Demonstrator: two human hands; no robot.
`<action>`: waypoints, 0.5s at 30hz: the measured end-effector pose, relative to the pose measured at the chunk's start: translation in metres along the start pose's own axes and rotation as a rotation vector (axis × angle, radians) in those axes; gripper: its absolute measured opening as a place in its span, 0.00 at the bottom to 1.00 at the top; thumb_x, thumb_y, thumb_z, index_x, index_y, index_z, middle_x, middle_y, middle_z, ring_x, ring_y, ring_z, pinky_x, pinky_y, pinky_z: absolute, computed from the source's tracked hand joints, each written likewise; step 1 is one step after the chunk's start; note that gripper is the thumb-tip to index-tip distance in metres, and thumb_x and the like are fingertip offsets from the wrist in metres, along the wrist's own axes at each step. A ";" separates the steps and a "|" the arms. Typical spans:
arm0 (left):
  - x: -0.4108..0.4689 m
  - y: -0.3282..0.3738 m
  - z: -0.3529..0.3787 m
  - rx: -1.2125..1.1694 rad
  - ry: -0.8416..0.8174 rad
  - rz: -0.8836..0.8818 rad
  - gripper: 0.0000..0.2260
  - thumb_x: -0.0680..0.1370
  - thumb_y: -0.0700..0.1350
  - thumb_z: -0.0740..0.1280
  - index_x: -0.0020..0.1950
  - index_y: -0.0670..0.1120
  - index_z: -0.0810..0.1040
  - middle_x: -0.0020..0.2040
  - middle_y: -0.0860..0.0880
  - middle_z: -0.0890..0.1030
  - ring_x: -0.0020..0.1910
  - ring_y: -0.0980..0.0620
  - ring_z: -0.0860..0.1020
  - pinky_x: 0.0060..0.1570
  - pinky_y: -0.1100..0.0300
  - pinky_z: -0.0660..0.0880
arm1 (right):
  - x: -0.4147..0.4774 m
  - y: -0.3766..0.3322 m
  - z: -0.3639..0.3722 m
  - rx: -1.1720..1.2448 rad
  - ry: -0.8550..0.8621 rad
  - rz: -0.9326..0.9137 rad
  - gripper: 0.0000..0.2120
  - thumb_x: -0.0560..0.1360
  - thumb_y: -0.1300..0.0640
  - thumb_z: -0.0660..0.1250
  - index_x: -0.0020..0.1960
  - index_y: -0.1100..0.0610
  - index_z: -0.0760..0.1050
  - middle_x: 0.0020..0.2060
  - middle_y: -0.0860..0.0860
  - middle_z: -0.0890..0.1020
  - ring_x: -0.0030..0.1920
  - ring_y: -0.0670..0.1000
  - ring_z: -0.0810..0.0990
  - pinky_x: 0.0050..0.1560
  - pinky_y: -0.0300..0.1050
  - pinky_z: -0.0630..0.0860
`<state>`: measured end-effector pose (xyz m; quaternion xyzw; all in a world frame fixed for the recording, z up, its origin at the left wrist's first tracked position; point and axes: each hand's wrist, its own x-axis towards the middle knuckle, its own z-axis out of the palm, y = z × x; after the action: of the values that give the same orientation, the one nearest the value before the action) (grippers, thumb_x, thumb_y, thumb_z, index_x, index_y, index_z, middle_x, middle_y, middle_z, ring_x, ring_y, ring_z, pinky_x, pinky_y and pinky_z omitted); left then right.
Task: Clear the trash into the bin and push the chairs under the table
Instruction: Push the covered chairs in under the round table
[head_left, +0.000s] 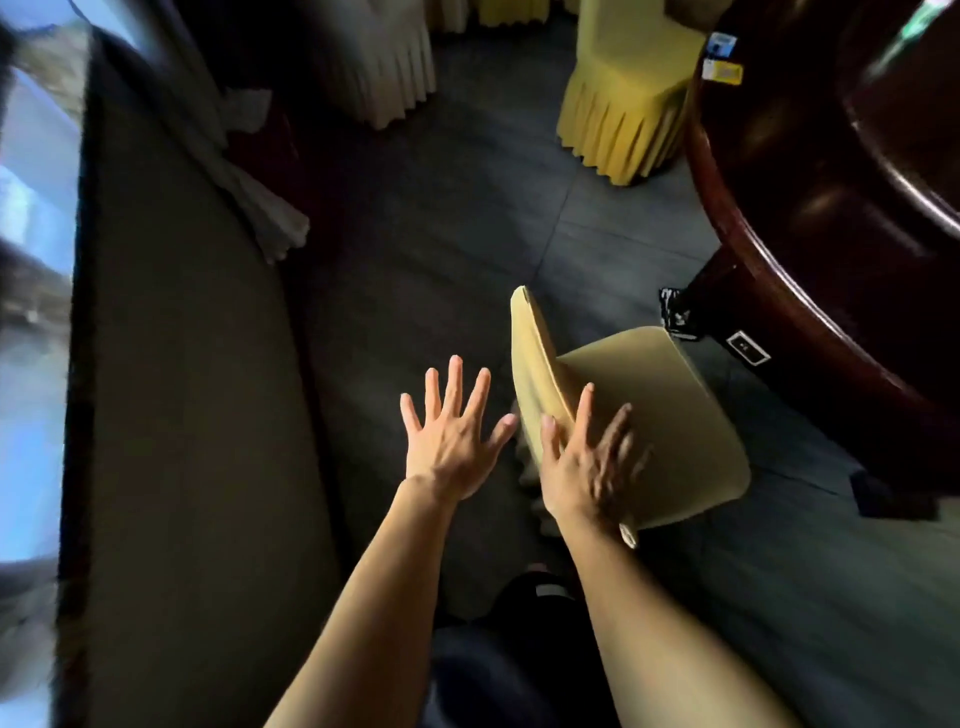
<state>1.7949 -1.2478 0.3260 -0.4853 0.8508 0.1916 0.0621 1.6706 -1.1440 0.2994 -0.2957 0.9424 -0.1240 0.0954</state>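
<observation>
A chair in a yellow cover (649, 415) stands on the dark floor in front of me, its seat towards the round dark wooden table (779, 218) at the right. My right hand (587, 462) lies over the top edge of the chair's backrest with straight, spread fingers, thumb on the rear side. My left hand (452, 426) is spread flat in the air just left of the backrest, touching nothing. No trash or bin is in view.
A second yellow-covered chair (623, 98) stands farther off beside the table. A pale-covered chair (379, 57) is at the top centre. A long beige ledge (182, 389) runs along the left under a window, with a curtain (249, 192) hanging over it. The table leg (711, 291) stands close to the near chair.
</observation>
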 end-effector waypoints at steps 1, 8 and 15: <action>0.004 -0.004 0.000 0.025 -0.012 0.041 0.34 0.78 0.72 0.39 0.81 0.60 0.41 0.82 0.51 0.34 0.81 0.43 0.37 0.74 0.34 0.37 | 0.000 -0.004 0.000 0.003 0.011 0.067 0.37 0.79 0.29 0.41 0.83 0.45 0.52 0.80 0.66 0.60 0.77 0.69 0.63 0.77 0.72 0.55; 0.033 -0.010 -0.002 0.054 -0.069 0.233 0.34 0.78 0.72 0.39 0.81 0.60 0.40 0.82 0.52 0.33 0.81 0.44 0.35 0.73 0.36 0.33 | 0.004 -0.012 -0.003 -0.018 0.037 0.252 0.38 0.78 0.28 0.41 0.83 0.46 0.50 0.81 0.64 0.59 0.79 0.66 0.59 0.77 0.68 0.53; 0.080 0.019 -0.016 0.036 -0.100 0.374 0.35 0.79 0.72 0.43 0.82 0.59 0.41 0.83 0.52 0.37 0.81 0.44 0.37 0.75 0.35 0.38 | 0.010 -0.019 -0.004 0.054 0.095 0.374 0.39 0.78 0.29 0.50 0.80 0.51 0.64 0.77 0.65 0.67 0.75 0.67 0.66 0.77 0.67 0.55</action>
<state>1.7387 -1.3090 0.3221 -0.3074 0.9253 0.2087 0.0763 1.6720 -1.1646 0.3075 -0.1068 0.9806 -0.1432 0.0802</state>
